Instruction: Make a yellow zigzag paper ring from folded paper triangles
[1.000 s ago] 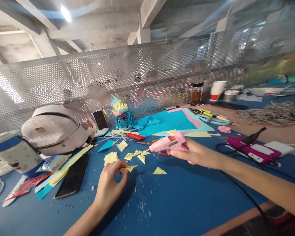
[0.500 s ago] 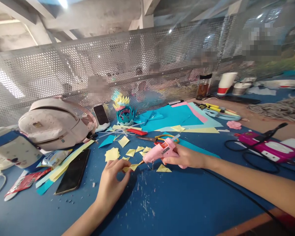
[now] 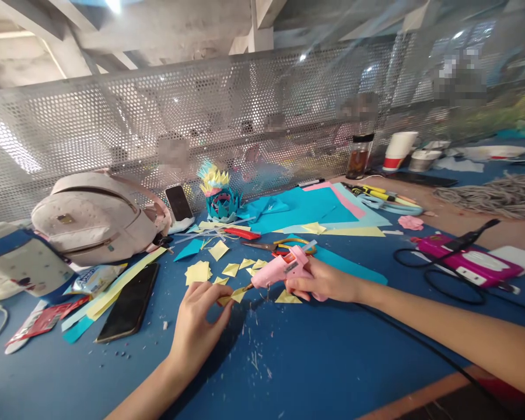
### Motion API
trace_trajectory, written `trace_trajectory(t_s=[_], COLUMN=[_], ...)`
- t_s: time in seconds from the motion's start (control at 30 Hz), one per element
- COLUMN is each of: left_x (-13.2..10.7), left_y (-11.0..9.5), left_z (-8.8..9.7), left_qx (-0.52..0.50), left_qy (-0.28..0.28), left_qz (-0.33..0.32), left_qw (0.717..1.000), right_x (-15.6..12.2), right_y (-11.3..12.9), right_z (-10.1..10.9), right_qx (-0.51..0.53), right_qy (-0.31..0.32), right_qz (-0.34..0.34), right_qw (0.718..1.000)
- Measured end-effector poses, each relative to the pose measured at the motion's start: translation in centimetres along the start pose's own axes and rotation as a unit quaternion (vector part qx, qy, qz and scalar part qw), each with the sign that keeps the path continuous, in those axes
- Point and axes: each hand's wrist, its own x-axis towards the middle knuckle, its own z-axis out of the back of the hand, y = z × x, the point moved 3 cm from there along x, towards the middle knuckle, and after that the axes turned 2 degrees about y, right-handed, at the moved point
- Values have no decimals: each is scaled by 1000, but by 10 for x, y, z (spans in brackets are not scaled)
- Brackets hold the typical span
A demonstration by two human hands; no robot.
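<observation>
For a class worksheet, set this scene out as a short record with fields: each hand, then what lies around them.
Left hand: pinches a folded yellow paper
Right hand: grips a pink glue gun, aimed at the folded yellow paper; contact unclear
Just beyond the hands: stack of yellow paper, scissors
Farther back: teal, pink and yellow paper model
Left side: pale backpack, black phone lying flat
Right side: magenta power strip

Both hands (image 3: 198, 315) (image 3: 327, 280) angle inward, left pinching, right curled gripping.
</observation>
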Motion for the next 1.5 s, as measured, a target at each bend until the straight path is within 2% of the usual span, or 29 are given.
trace_trajectory(t_s=[0.47,1.5], left_x=[0,0], left_y=[-3,-3], left_z=[1,2], left_qx=[11,23], left_qy=[-24,-39], left_qz=[-29,-47], left_qw=[999,998], right_x=[-1,-5], right_y=[3,6], right_z=[-2,3], right_qx=[26,5], right_qy=[23,14], right_qz=[50,30], right_qw=[998,999])
